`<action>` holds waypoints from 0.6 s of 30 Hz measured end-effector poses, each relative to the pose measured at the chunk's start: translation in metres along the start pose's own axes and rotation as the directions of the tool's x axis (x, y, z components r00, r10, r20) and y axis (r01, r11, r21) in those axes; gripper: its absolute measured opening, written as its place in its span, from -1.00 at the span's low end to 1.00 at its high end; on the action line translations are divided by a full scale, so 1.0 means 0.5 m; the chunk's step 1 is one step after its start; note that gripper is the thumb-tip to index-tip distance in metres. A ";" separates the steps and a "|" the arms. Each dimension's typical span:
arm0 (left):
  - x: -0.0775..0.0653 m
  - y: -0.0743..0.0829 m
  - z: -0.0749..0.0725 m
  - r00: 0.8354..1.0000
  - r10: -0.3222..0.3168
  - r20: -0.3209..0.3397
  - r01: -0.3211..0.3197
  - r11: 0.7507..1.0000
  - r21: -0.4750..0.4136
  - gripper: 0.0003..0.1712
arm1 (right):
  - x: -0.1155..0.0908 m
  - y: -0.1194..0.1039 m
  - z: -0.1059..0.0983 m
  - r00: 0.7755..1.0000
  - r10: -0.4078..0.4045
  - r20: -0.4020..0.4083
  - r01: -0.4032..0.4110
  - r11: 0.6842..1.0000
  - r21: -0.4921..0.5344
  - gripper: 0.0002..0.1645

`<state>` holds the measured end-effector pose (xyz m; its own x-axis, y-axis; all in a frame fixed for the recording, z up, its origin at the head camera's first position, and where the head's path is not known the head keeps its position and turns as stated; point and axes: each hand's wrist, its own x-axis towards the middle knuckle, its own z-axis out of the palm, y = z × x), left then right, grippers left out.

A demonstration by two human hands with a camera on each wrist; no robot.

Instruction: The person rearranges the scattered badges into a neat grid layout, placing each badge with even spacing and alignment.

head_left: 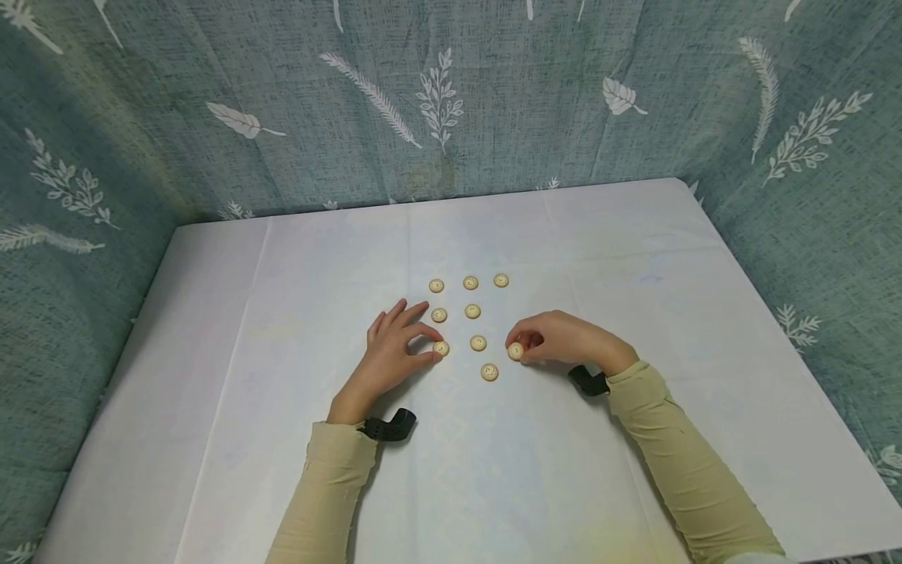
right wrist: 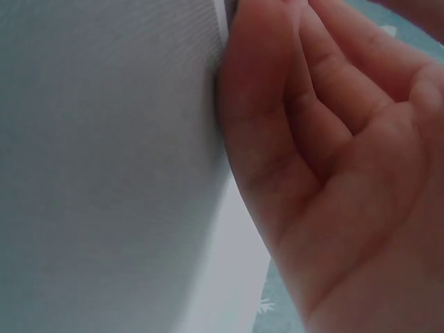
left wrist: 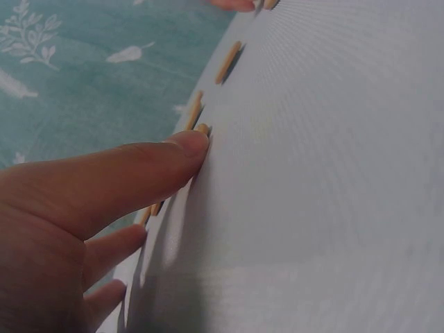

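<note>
Round tan wooden buttons lie on the white-covered table in loose rows in the head view. My left hand pinches a button between thumb and index finger at the left of the third row, its other fingers spread. In the left wrist view my thumb covers most of that button. To the right, my right hand holds another button at the table surface by thumb and fingertips. Between the hands lie one button and a nearer one. In the right wrist view the fingers hide the held button.
Farther back is a row of three buttons, including a middle one. In front of that row lie two more, one close to the left fingers and another beside it. A green leaf-patterned curtain surrounds the table's back and sides.
</note>
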<state>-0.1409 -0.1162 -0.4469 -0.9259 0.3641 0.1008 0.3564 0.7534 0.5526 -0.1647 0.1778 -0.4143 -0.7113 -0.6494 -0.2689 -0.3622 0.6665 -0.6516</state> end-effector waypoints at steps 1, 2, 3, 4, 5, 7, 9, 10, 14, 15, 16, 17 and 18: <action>0.000 0.001 0.000 1.000 0.000 0.000 0.000 1.000 0.000 -0.79 | 0.001 0.001 0.000 1.000 0.002 -0.008 -0.002 1.000 0.001 -0.75; 0.000 0.001 -0.001 1.000 0.001 0.000 -0.001 1.000 -0.001 -0.79 | 0.001 0.002 -0.001 1.000 0.005 -0.016 -0.005 1.000 0.004 -0.76; 0.000 0.001 -0.001 1.000 0.002 0.000 -0.002 1.000 -0.002 -0.79 | 0.002 0.002 -0.001 1.000 0.007 -0.024 -0.007 1.000 0.007 -0.76; 0.000 0.001 -0.002 1.000 0.003 0.001 -0.002 1.000 -0.004 -0.79 | 0.002 0.003 -0.001 0.999 0.008 -0.034 -0.008 1.000 0.010 -0.77; 0.000 0.002 -0.002 1.000 0.004 0.001 -0.004 1.000 -0.007 -0.79 | 0.003 0.004 -0.002 0.999 0.011 -0.045 -0.011 1.000 0.010 -0.77; 0.000 0.003 -0.003 1.000 0.005 0.001 -0.005 1.000 -0.010 -0.79 | 0.004 0.006 -0.003 0.998 0.014 -0.064 -0.014 1.000 0.012 -0.78; 0.000 0.003 -0.004 1.000 0.004 0.003 -0.004 1.000 -0.010 -0.79 | 0.005 0.008 -0.004 0.997 0.015 -0.080 -0.015 1.000 0.009 -0.79; 0.000 0.003 -0.004 1.000 0.004 0.003 -0.004 1.000 -0.009 -0.79 | 0.005 0.008 -0.004 0.996 0.019 -0.086 -0.019 1.000 0.009 -0.79; 0.000 0.003 -0.004 1.000 0.001 0.004 -0.001 1.000 -0.003 -0.79 | 0.007 0.009 -0.006 0.995 0.026 -0.101 -0.024 1.000 0.019 -0.78; 0.000 0.003 -0.004 1.000 0.001 0.003 -0.001 1.000 -0.001 -0.79 | 0.008 0.009 -0.007 0.994 0.033 -0.105 -0.030 0.999 0.023 -0.78; 0.000 0.002 -0.004 1.000 0.002 0.004 -0.002 1.000 -0.001 -0.79 | 0.009 0.010 -0.007 0.993 0.036 -0.109 -0.033 0.999 0.027 -0.78; 0.000 0.002 -0.003 1.000 0.002 0.004 -0.002 1.000 -0.002 -0.79 | 0.010 0.010 -0.008 0.993 0.038 -0.113 -0.035 0.999 0.028 -0.78; 0.000 0.002 -0.003 1.000 0.001 0.005 -0.001 1.000 -0.003 -0.79 | 0.011 0.011 -0.008 0.992 0.043 -0.117 -0.040 0.999 0.030 -0.78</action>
<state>-0.1406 -0.1163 -0.4448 -0.9248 0.3676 0.0979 0.3574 0.7514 0.5546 -0.1731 0.1792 -0.4164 -0.7922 -0.5724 -0.2118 -0.3153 0.6809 -0.6610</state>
